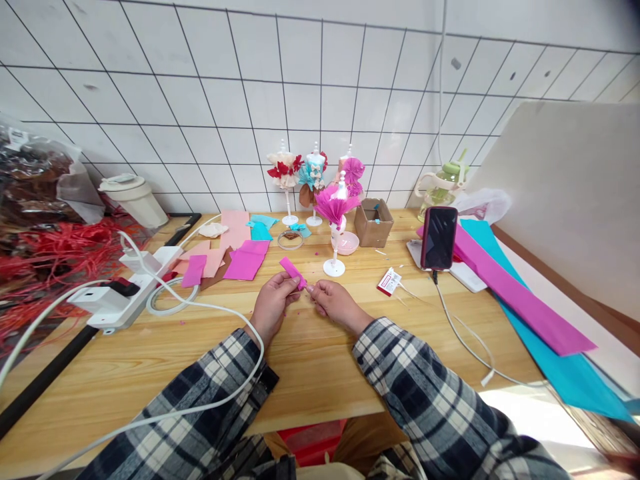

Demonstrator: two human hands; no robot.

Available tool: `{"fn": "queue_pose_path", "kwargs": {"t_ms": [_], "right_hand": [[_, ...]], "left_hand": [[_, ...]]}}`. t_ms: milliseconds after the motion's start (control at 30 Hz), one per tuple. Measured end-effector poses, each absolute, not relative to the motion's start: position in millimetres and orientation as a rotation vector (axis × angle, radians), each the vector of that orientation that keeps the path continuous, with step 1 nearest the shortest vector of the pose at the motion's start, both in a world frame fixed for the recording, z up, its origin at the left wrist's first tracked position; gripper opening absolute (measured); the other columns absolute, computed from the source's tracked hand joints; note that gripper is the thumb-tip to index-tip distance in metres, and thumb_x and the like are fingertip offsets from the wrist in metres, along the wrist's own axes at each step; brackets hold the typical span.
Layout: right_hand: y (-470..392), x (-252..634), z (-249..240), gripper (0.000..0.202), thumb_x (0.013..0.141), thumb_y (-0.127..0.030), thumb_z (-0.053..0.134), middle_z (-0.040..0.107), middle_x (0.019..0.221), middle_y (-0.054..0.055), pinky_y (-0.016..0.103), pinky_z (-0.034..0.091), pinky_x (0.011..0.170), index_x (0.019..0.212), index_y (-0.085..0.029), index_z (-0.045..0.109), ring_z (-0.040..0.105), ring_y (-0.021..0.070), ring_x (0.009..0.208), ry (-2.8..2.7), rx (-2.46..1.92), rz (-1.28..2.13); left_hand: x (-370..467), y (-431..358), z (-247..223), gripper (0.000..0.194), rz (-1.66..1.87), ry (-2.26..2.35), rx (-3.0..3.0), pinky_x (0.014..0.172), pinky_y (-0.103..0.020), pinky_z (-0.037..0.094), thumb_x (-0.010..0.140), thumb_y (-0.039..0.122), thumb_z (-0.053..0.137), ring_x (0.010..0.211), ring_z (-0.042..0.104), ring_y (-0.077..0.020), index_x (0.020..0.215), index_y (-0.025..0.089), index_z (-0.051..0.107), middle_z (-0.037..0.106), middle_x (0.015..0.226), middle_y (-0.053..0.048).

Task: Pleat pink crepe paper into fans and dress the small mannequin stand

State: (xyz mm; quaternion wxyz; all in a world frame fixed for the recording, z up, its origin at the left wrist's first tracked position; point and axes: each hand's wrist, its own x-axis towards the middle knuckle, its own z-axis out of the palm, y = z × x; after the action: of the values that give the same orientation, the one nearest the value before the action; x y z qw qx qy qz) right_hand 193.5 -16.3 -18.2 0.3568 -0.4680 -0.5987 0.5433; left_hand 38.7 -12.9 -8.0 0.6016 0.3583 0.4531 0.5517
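Note:
Between my two hands is a small magenta paper strip (291, 268), gathered at its right end. My left hand (273, 303) pinches the strip near its gathered part. My right hand (334, 301) is closed at that gathered end, its thumb and finger pressed together; what it grips is too small to make out. Just behind my hands a white mini dress form (334, 248) stands upright, with a fan of pleated magenta paper (334, 205) around its upper part. Magenta sheets (247, 260) lie to the left of the strip.
Three decorated forms (314, 175) and a cardboard box (374, 223) stand near the tiled wall. A power strip (135, 293) and white cable (220, 307) lie left, the cable crossing my left sleeve. A phone (439, 239) and long magenta paper (520, 290) are right.

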Motion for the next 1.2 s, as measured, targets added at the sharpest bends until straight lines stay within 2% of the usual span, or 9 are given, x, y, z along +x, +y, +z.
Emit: {"fn": "queue_pose_path", "kwargs": {"t_ms": [333, 600, 1200], "right_hand": [[-15.8, 194.1, -20.3, 0.035, 0.094, -0.049, 0.042, 0.051, 0.046, -0.006, 0.021, 0.033, 0.047, 0.076, -0.020, 0.049, 0.045, 0.0092, 0.041, -1.594, -1.275, 1.260], [-14.7, 194.2, -23.3, 0.035, 0.094, -0.051, 0.042, 0.055, 0.049, -0.005, 0.021, 0.035, 0.050, 0.078, -0.020, 0.050, 0.050, 0.0108, 0.046, -1.605, -1.301, 1.217], [-13.7, 193.6, -25.7, 0.036, 0.093, -0.053, 0.043, 0.056, 0.049, -0.005, 0.022, 0.038, 0.055, 0.078, -0.021, 0.050, 0.052, 0.0116, 0.049, -1.595, -1.269, 1.214]], "left_hand": [[39.9, -14.0, -2.9, 0.029, 1.286, 1.037, 0.771, 0.060, -0.019, 0.049, 0.061, 0.026, 0.080, 0.072, 0.063, -0.0120, 0.083, 0.016, 0.063, 0.068, 0.080, -0.003], [38.8, -12.6, -6.9, 0.025, 1.249, 1.040, 0.804, 0.061, -0.021, 0.049, 0.061, 0.029, 0.080, 0.072, 0.063, -0.0136, 0.077, 0.013, 0.069, 0.068, 0.077, -0.005], [40.6, -15.3, -2.5, 0.026, 1.234, 1.024, 0.794, 0.063, -0.021, 0.048, 0.060, 0.029, 0.082, 0.070, 0.062, -0.0122, 0.077, 0.013, 0.069, 0.068, 0.075, -0.003]]}}
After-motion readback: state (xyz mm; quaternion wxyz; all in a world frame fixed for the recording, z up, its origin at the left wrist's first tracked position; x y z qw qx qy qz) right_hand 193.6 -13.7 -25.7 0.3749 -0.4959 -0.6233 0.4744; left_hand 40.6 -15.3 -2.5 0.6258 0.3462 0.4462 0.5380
